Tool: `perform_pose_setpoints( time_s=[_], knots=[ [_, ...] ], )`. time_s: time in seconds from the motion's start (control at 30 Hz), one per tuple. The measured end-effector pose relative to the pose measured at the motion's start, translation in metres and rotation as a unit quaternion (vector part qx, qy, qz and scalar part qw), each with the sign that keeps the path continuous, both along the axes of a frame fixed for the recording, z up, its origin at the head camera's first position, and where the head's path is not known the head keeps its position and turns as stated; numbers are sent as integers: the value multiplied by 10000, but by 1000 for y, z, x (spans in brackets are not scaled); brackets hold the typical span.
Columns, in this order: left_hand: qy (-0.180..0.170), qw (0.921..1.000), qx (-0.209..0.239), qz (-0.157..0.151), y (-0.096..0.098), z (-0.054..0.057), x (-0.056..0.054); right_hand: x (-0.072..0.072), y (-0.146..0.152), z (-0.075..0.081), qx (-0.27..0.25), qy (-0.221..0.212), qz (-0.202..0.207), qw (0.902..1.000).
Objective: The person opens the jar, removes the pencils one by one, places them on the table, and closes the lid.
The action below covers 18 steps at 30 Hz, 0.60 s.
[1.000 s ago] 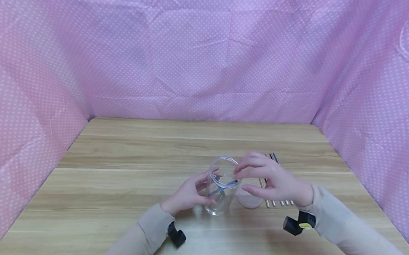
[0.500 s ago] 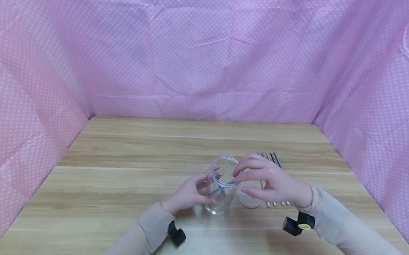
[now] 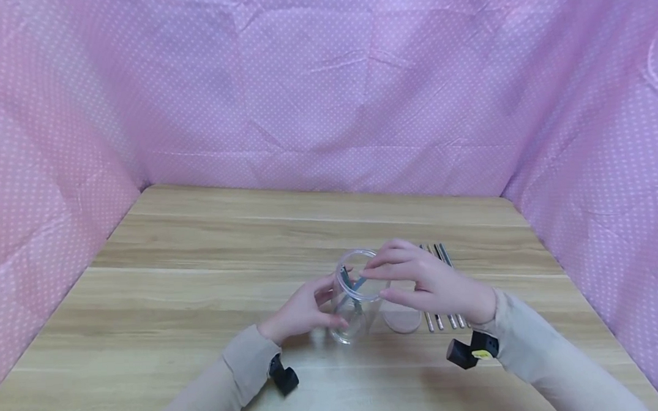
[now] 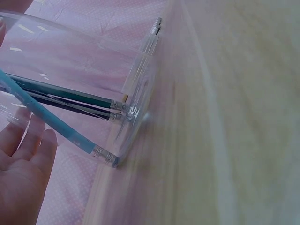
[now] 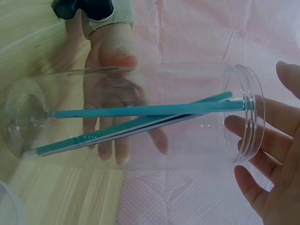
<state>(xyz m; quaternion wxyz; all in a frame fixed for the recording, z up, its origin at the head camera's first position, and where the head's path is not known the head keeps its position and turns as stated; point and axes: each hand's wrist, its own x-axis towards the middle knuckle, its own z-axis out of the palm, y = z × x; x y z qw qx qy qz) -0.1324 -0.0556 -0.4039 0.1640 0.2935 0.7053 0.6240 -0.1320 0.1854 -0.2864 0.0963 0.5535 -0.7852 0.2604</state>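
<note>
A clear plastic jar [image 3: 355, 251] leans a little over the table, and my left hand [image 3: 303, 311] grips it round the side. Inside lie a light blue pencil [image 4: 61, 126] and dark green pencils [image 4: 70, 93], eraser ends down at the jar's base in the left wrist view. My right hand [image 3: 428, 281] is at the jar's mouth, its fingers loosely bent. In the right wrist view one fingertip reaches inside the rim, close to the upper end of the light blue pencil, and the thumb is apart from the other fingers.
A round, clear lid [image 3: 402, 320] lies flat just right of the jar. Beyond it, several pencils [image 3: 446, 257] lie side by side on the wooden table [image 3: 209, 247], partly hidden by my right hand. Pink dotted cloth [image 3: 324, 95] encloses the back and sides.
My right hand has moved slightly left and up over the jar's mouth. The light blue pencil's upper end has shifted left, away from the right side of the rim. My left hand stays put.
</note>
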Motion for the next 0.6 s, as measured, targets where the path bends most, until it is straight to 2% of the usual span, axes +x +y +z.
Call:
perform_pose_setpoints(
  time_s=[0.17,0.27,0.47,0.6],
  knots=[
    [11,10000,-14,62,1,-2,-1,-5,-7,6,42,-338,-104,9994],
    [30,10000,24,44,1,-2,-1,-10,-13,7,-162,-411,66,9990],
    [62,9999,115,-65,1,-3,-2,-20,-22,6,-441,-284,495,9974],
    [-17,9999,112,-106,0,-2,-2,-26,-25,6,-468,-392,502,9969]
  ],
)
